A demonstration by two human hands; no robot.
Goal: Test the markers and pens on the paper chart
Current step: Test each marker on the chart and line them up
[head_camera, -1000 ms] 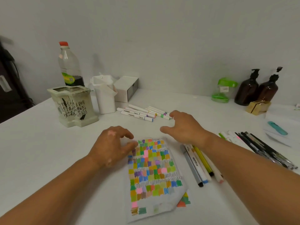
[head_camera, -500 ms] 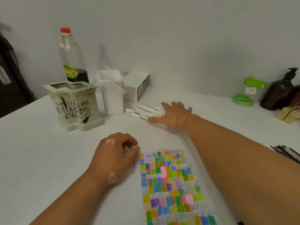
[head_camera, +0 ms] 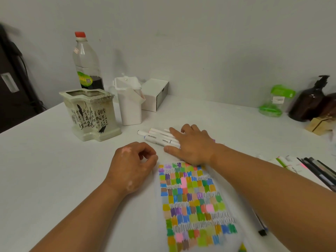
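The paper chart (head_camera: 192, 202) lies flat on the white table (head_camera: 45, 179), near the front edge between the person's forearms. It is a white sheet filled with rows of small scribbled colour patches in green, yellow, blue, purple, pink, orange and brown, with bands of black zigzag pen strokes between some rows. Its lower end is cut off by the frame and blurs there, and the right forearm covers part of its right side. The left hand (head_camera: 132, 166) rests on the table just beside the chart's upper left corner, fingers loosely curled, gripping nothing. The right hand (head_camera: 192, 144) lies flat, fingers spread, on a cluster of white markers (head_camera: 158, 138) just beyond the chart, hiding their right ends. A dark-capped pen (head_camera: 261, 230) pokes out from under the right forearm. More pens (head_camera: 321, 171) at the right run out of frame. The markers carry small dark print, too small to read. The ceramic pot (head_camera: 91, 113) bears black brush-written characters, and the bottle (head_camera: 87, 66) has a green and yellow label with what looks like a square code, its text illegible.
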